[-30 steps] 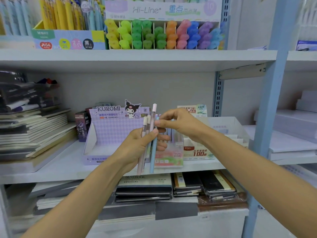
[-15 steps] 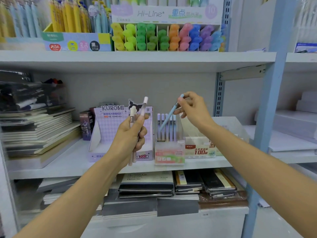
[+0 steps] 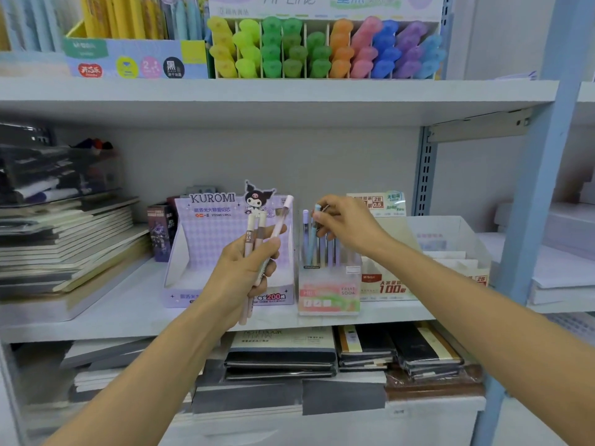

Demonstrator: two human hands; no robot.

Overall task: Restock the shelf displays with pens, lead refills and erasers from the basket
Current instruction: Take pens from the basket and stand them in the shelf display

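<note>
In front of the Kuromi box (image 3: 206, 252) the left hand (image 3: 240, 275) is clenched around 3 pinkish lead-refill tubes (image 3: 254, 239), while the right hand (image 3: 346, 223) pinches a blue tube (image 3: 315, 226) already partly seated in the clear display stand (image 3: 328, 284), so the next move is likely pressing it down, releasing, then taking another.

Two bare forearms are being shown rising from the bottom edge, with no sleeve, watch, ring or bracelet being worn on either. The left hand (image 3: 244, 268) and the right hand (image 3: 346, 222) are being seen ungloved, with short, unpainted nails being shown on the fingers. Both arms are being seen as slim and smooth, without marks.
</note>
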